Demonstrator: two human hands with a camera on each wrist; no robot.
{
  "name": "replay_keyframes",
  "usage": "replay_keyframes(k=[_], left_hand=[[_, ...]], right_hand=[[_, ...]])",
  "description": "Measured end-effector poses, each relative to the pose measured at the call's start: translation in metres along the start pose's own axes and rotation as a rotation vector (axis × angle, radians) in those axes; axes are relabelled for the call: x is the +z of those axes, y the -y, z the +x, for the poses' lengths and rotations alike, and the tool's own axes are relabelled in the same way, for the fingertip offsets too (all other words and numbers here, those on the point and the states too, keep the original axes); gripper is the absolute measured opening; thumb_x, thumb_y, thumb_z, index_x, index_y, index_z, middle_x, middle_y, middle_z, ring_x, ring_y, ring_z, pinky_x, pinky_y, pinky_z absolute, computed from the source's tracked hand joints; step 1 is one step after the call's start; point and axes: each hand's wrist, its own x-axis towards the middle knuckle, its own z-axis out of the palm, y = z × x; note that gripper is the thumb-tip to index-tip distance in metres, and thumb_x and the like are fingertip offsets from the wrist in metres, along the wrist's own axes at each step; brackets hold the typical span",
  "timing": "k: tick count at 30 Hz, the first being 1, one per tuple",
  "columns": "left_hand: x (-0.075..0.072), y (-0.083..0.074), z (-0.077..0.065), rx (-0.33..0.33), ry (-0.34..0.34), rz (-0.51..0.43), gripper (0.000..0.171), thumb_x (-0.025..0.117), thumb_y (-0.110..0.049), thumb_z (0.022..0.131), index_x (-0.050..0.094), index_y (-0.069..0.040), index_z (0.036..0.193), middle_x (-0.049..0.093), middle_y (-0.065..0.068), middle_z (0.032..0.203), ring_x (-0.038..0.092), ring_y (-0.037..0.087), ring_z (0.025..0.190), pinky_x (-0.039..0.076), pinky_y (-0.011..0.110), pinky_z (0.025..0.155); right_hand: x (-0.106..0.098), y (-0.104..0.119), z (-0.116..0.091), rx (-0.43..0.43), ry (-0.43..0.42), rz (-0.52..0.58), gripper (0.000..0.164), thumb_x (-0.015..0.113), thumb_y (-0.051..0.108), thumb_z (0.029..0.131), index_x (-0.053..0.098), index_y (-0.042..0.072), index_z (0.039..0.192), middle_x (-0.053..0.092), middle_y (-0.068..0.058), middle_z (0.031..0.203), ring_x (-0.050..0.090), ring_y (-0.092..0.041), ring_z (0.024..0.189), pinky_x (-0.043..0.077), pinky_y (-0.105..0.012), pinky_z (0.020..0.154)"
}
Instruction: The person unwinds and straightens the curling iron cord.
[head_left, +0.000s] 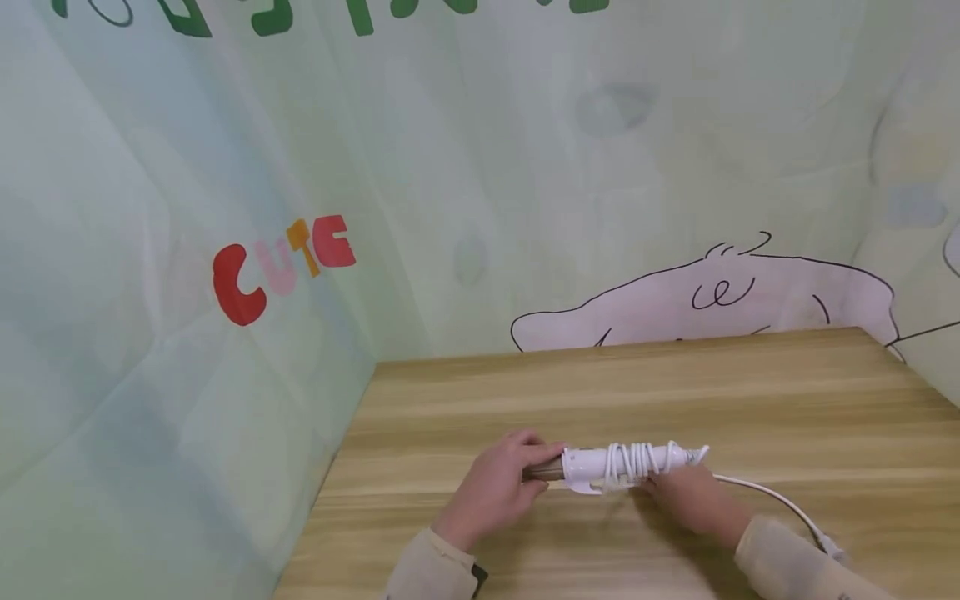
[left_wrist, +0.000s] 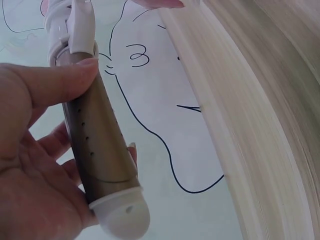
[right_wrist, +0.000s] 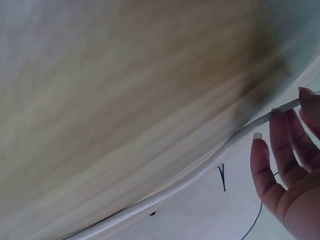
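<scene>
A curling iron with a white handle (head_left: 587, 464) and a brown barrel (left_wrist: 102, 140) lies crosswise between my hands in the head view. My left hand (head_left: 495, 483) grips the barrel, its thumb near the handle end. The left wrist view shows small holes along the barrel and a rounded white tip (left_wrist: 124, 215). White cord (head_left: 633, 461) is wound in several turns round the handle. Beneath that end is my right hand (head_left: 693, 498), partly blurred. In the right wrist view its fingers (right_wrist: 282, 145) and thumb pinch a loose stretch of cord (right_wrist: 175, 187).
The wood-grain table (head_left: 465, 400) spreads under both hands. To the right, the free cord runs over it to a white plug (head_left: 831, 547) by the right sleeve (head_left: 787, 558). A printed curtain (head_left: 465, 167) with drawings and letters hangs behind and at the left.
</scene>
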Motion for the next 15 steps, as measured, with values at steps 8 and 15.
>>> replay_keyframes(k=[8, 15], left_hand=[[0.002, 0.001, 0.001, -0.065, -0.029, -0.02, 0.05, 0.079, -0.001, 0.079, 0.07, -0.014, 0.126, 0.064, -0.001, 0.107, 0.058, 0.011, 0.093, 0.051, 0.029, 0.079], [0.003, 0.001, 0.006, -0.099, -0.037, -0.026, 0.051, 0.08, -0.002, 0.078, 0.07, -0.016, 0.126, 0.065, 0.001, 0.108, 0.059, 0.013, 0.092, 0.052, 0.03, 0.078]], right_hand=[[-0.003, 0.028, 0.006, 0.027, -0.13, 0.074, 0.034, 0.087, 0.009, 0.065, 0.069, 0.004, 0.094, 0.066, -0.007, 0.084, 0.062, -0.025, 0.077, 0.051, -0.043, 0.068], [-0.007, 0.064, 0.019, 0.298, -0.234, 0.494, 0.027, 0.082, -0.001, 0.072, 0.073, 0.003, 0.097, 0.073, -0.006, 0.096, 0.068, -0.02, 0.092, 0.055, -0.04, 0.08]])
